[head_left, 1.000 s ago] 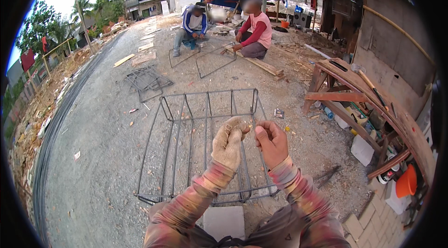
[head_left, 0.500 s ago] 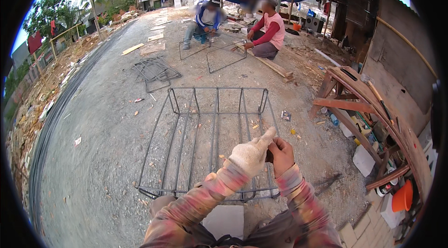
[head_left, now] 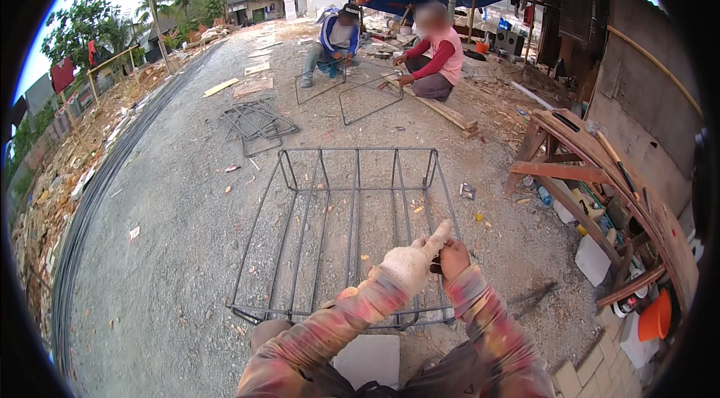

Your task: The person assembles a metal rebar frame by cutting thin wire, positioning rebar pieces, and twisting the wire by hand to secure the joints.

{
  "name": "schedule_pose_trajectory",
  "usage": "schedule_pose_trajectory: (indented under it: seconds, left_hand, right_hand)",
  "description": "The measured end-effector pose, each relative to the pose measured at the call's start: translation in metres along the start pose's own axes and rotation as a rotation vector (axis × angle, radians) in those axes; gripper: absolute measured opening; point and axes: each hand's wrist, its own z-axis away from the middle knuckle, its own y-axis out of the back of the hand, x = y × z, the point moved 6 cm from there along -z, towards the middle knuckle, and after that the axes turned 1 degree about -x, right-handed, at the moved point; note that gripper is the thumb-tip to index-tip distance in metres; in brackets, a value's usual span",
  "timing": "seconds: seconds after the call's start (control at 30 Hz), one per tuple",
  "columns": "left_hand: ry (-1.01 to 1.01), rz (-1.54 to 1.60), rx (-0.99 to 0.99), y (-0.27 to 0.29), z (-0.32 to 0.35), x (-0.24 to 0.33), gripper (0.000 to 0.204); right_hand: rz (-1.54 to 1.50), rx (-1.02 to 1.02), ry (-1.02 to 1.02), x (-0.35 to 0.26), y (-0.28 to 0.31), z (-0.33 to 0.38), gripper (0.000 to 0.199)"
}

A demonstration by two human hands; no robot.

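My left hand (head_left: 409, 267), in a whitish knit glove, is over the near right part of a steel rebar cage (head_left: 352, 225). Its forefinger points forward while the others look curled under, mostly hidden. Close against it, my bare right hand (head_left: 454, 258) is closed, its fingers bent toward the glove. Something small and dark shows between the two hands; I cannot make out what it is. The cage lies on gravel ahead of my knees, with long bars running away from me and bent frames at both ends. Neither hand visibly grips its bars.
Two people crouch ahead over bent rebar frames (head_left: 371, 102). More frames (head_left: 259, 124) lie stacked at the far left. Long bars (head_left: 105, 203) run along the left. A wooden bench (head_left: 600, 162) and an orange bucket (head_left: 655, 315) stand right. A pale block (head_left: 367, 362) sits between my legs.
The view has shifted slightly, so the scene sits a little lower and farther right. My hands stay together in much the same pose.
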Motion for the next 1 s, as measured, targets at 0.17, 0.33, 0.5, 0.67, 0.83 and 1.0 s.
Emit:
schedule_pose_trajectory:
  seconds: [0.17,0.33,0.5,0.67,0.83,1.0]
  left_hand:
    - [-0.090,0.111,0.117,-0.003,-0.002,-0.005,0.084]
    - [-0.130,0.167,0.133,-0.004,0.001,-0.005,0.078]
    - [-0.162,0.358,0.196,-0.014,0.001,-0.014,0.065]
    - [0.351,1.759,0.074,-0.053,-0.006,-0.047,0.048]
    - [0.511,1.782,0.003,-0.043,-0.006,-0.073,0.024]
    - [0.551,1.913,0.406,-0.009,-0.003,-0.108,0.012]
  right_hand:
    - [0.095,-0.070,0.303,-0.013,-0.001,-0.007,0.017]
    - [0.274,-0.077,0.329,-0.013,0.005,-0.004,0.019]
    - [0.527,-0.053,0.448,-0.017,0.004,0.005,0.019]
    - [0.929,0.091,0.723,-0.036,-0.008,0.040,0.013]
    - [0.983,-0.215,0.816,-0.025,-0.068,0.069,0.012]
    - [1.145,-0.306,0.615,-0.011,-0.077,0.073,0.013]
